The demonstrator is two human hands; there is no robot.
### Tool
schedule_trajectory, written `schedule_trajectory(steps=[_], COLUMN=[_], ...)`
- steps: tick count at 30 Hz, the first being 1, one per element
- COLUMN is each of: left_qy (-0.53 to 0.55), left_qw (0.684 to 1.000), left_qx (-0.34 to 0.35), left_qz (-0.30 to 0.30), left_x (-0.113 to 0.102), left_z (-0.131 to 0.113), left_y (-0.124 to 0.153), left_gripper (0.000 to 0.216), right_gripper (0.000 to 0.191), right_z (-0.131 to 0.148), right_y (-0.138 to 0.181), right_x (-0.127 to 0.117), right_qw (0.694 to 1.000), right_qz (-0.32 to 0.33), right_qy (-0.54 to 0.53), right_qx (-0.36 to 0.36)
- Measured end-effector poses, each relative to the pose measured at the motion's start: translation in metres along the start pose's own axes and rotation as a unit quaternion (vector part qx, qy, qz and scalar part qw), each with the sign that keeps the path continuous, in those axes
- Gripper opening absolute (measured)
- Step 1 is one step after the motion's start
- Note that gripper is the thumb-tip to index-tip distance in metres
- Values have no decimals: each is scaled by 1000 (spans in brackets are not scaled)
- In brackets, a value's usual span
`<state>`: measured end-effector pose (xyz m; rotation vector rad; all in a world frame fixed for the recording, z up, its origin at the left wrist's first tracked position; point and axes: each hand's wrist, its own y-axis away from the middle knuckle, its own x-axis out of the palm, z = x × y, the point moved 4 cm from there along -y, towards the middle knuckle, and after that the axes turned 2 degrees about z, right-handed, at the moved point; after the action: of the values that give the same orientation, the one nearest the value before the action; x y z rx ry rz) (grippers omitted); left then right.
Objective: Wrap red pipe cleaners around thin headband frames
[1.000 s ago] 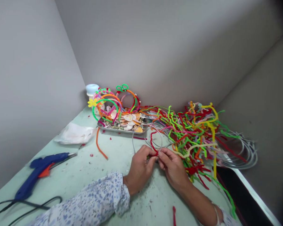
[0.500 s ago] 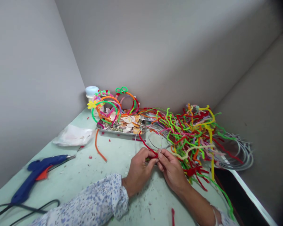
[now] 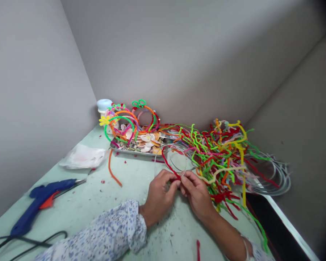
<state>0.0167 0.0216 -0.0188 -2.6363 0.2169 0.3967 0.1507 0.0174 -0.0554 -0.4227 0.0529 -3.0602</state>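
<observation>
Here the left hand (image 3: 159,194) and the right hand (image 3: 197,194) meet near the middle of the table (image 3: 97,203), fingertips touching. The left fingers (image 3: 174,185) are pressed together, pinching the near end of a red pipe cleaner (image 3: 167,163). The right fingers (image 3: 185,181) pinch the same spot from the other side. The red pipe cleaner rises from the pinch and curves away to the far left, lying along a thin pale hoop (image 3: 176,159) that stands up just beyond the hands. Whether the fingers also grip the hoop itself cannot be told.

To the right of the hands, touching the right wrist, sprawls a tangled pile of pipe cleaners (image 3: 220,152) in green, red, yellow and orange. Further right lies a stack of bare hoops (image 3: 277,174).

On the far side sits a metal tray of shells (image 3: 137,150), with decorated headbands (image 3: 127,121) standing at its left end and a white jar (image 3: 104,106) behind them. A loose orange pipe cleaner (image 3: 112,172) lies just in front of the tray, and a crumpled plastic bag (image 3: 83,156) to its left. A blue glue gun (image 3: 40,203) rests at the near left.
</observation>
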Motion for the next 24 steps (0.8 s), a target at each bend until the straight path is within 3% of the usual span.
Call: schedule_trajectory(steps=[9, 24], left_qy=[-6, -32], left_qw=[1000, 999], left_qx=[2, -32], left_qz=[13, 11], left_x=[3, 1], left_z=[1, 6], left_y=[0, -3], left_gripper=[10, 8], right_gripper=[26, 28], right_z=[-4, -5], right_y=[-5, -7], right_x=[-5, -4], right_qw=[998, 998], right_qz=[-64, -42], right_qy=[2, 40], right_qx=[5, 20])
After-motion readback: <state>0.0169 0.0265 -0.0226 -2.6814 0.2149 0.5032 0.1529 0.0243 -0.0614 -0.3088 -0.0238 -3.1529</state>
